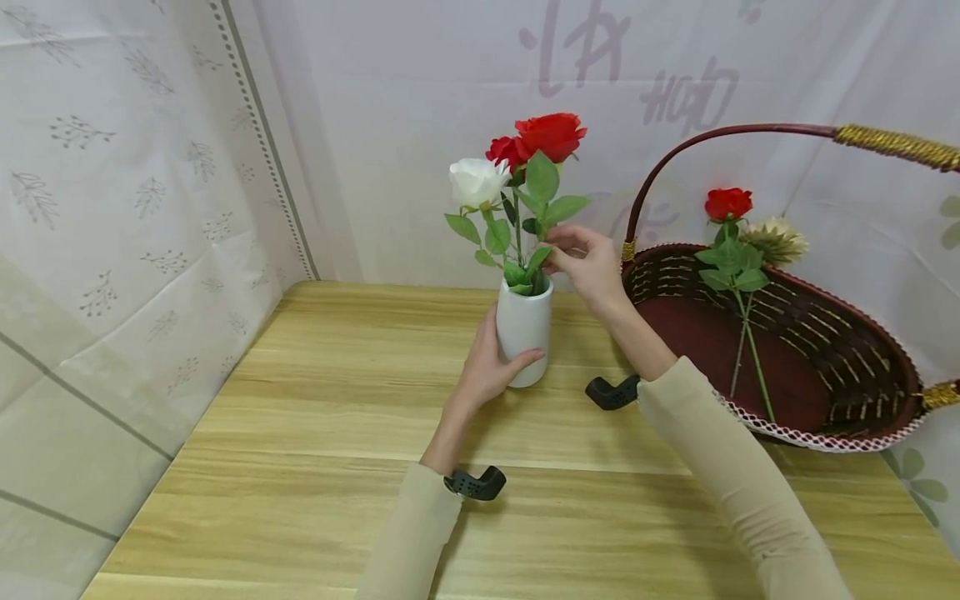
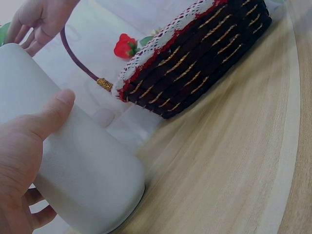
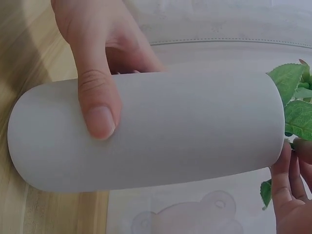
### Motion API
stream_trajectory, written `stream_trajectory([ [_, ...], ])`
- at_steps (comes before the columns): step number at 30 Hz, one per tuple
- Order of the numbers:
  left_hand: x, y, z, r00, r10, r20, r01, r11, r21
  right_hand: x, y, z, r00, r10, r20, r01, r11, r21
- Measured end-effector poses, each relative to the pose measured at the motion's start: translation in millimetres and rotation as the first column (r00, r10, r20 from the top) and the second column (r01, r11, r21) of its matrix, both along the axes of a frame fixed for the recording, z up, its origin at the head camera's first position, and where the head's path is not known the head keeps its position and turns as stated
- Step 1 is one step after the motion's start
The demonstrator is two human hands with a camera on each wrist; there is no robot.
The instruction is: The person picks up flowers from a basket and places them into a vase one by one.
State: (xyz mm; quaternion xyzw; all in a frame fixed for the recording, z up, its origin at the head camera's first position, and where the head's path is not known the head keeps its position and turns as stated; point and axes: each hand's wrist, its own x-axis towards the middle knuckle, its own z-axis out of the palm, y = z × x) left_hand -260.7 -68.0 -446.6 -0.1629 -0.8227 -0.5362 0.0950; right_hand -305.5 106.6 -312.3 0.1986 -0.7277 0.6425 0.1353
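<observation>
1. One white vase (image 1: pixel 524 325) stands upright on the wooden table (image 1: pixel 300 417): long axis vertical, mouth up, base on the wood.
2. Two red roses (image 1: pixel 552 136) and one white rose (image 1: pixel 478 182) rise from the mouth; the reds reach highest, the white one leans left.
3. The left hand (image 1: pixel 489 360) is wrapped round the vase's lower body, thumb across the front.
4. The right hand (image 1: pixel 583 262) has thumb and fingers together, pinching a green stem (image 3: pixel 292 145) beside the rim; I cannot tell which bloom it carries.
5. The table's back edge runs just behind the vase, with white cloth (image 1: pixel 390 150) beyond it; the left edge is well apart.
6. Wood stretches leftward and frontward, while the basket (image 1: pixel 873 333) limits room on the right, its handle arching high, two stemmed flowers (image 1: pixel 727 203) slanting inside, heads toward the back.
</observation>
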Motion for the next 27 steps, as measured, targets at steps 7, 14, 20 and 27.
stream_trajectory([
  [7, -0.6, -0.1, -0.4, 1.0, -0.003, 0.0, 0.003, 1.0, 0.003, 0.0, -0.6, 0.1, 0.999, -0.011, 0.042, 0.009, 0.999, 0.04],
  [14, -0.8, -0.2, -0.5, 1.0, -0.012, 0.002, 0.012, 1.0, 0.015, 0.4, -0.6, -0.2, 0.998, -0.015, 0.058, 0.012, 0.998, 0.064],
  [20, -1.4, -0.8, -1.2, 1.0, -0.007, -0.007, 0.008, 1.0, 0.015, 0.6, -0.5, -0.8, 0.998, -0.005, 0.06, 0.001, 0.998, 0.068],
  [27, -1.2, -0.7, -1.3, 1.0, -0.013, -0.002, 0.013, 1.0, 0.018, 1.5, 3.0, -2.5, 0.999, 0.021, 0.046, -0.022, 1.0, 0.016],
])
